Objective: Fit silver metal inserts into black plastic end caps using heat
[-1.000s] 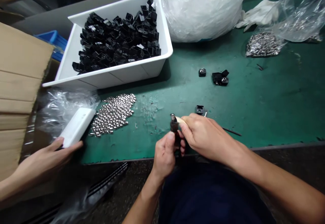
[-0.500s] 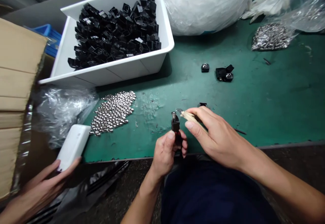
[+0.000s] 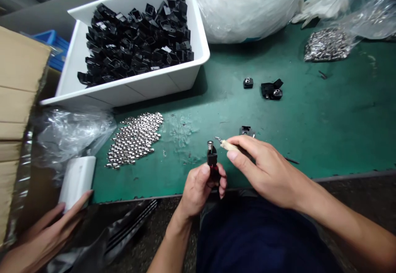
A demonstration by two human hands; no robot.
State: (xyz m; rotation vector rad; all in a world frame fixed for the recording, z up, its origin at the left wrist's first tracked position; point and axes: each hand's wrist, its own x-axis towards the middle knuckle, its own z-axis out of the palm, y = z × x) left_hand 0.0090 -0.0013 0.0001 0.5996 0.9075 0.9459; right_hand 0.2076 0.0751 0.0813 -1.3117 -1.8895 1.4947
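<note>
My left hand, near the table's front edge, is closed round a black plastic part. A shiny metal sleeve stands up from its top, and something dark and partly red lies below it, mostly hidden by my fingers. Just to the right, my right hand is closed on a pale-handled hand tool. The tool's small metal tip points left, close to the sleeve but apart from it. Beyond my right fingers lies another small black part.
A white bin holds many black parts. Metal sleeves lie in rows on the green table. Two black pieces, bagged sleeves and a big plastic bag sit farther back. Another person's hand holds a white box.
The tool in my right hand has turned slightly and its tip sits a little farther above my left hand's part. The other person's white box has moved left and tilted.
</note>
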